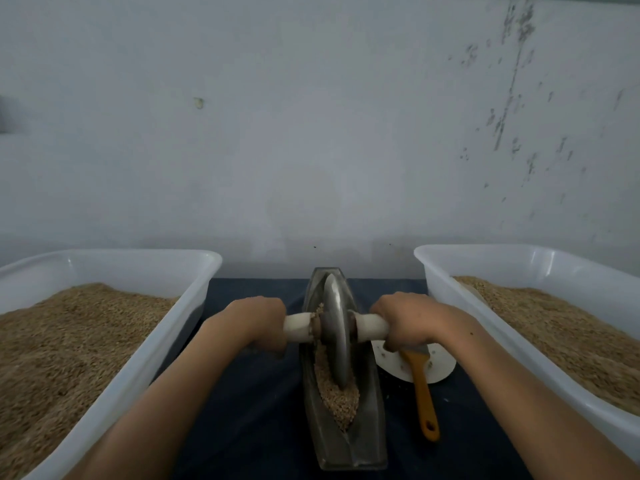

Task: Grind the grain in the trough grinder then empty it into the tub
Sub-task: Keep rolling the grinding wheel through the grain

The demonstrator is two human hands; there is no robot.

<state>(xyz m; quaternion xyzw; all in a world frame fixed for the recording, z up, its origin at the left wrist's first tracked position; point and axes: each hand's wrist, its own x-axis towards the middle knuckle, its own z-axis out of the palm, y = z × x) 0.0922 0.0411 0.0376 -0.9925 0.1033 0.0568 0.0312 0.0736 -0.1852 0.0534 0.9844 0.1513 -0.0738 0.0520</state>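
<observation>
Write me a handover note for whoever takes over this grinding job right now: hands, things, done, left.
Left hand grips the left white handle; right hand grips the right one.
The grey metal grinding wheel stands in the long metal trough, on tan grain.
White plastic tubs of grain sit left and right.
An orange-handled brush lies right of the trough.
Done: grinding underway.
Left: finish, empty the trough into a tub.

Two grain-filled tubs, left tub (194, 292) and right tub (440, 289), hem the trough grinder (367, 427); narrow cloth (249, 410) lanes between, the right one blocked by brush (424, 393) and disc (441, 367)
</observation>
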